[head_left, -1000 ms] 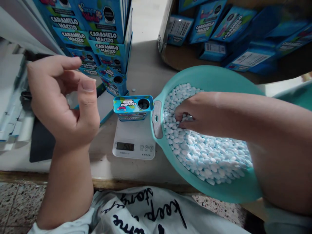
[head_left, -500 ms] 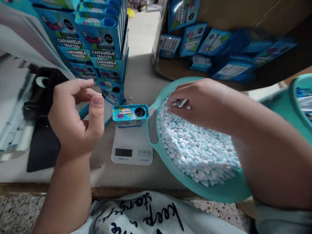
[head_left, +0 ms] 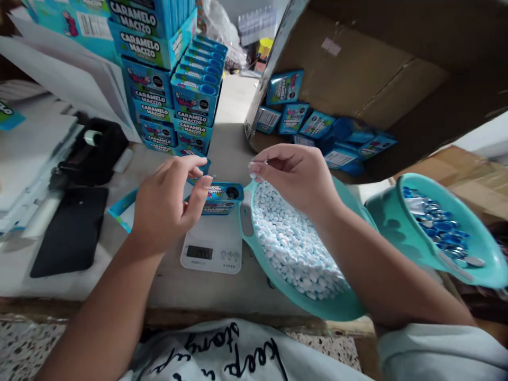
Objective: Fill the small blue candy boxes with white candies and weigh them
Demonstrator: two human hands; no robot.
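My right hand [head_left: 299, 177] is over the near rim of the tub's left side, its thumb and fingertips pinched on what looks like a small white candy [head_left: 253, 174]. Beneath it, the turquoise tub [head_left: 293, 301] holds a heap of white and pale blue candies [head_left: 286, 238]. A blue candy tin [head_left: 216, 207] with a round opening in its top stands on the white kitchen scale [head_left: 214, 238], whose display is lit. Just left of that tin my left hand [head_left: 169, 198] hovers, thumb and fingers apart, with nothing in it. It hides part of the tin's left end.
Stacked blue candy packs [head_left: 194, 106] stand at the back left. A cardboard box [head_left: 357, 63] lies open at the back right with several blue packs inside. Another turquoise tub [head_left: 476, 227] holds small blue pieces. A tape dispenser [head_left: 97, 148] and a black phone-like slab [head_left: 73, 233] lie left.
My right hand has risen out of the candies and moved left toward the tin. My left hand has come closer to the tin. The view has shifted, showing more of the second tub.
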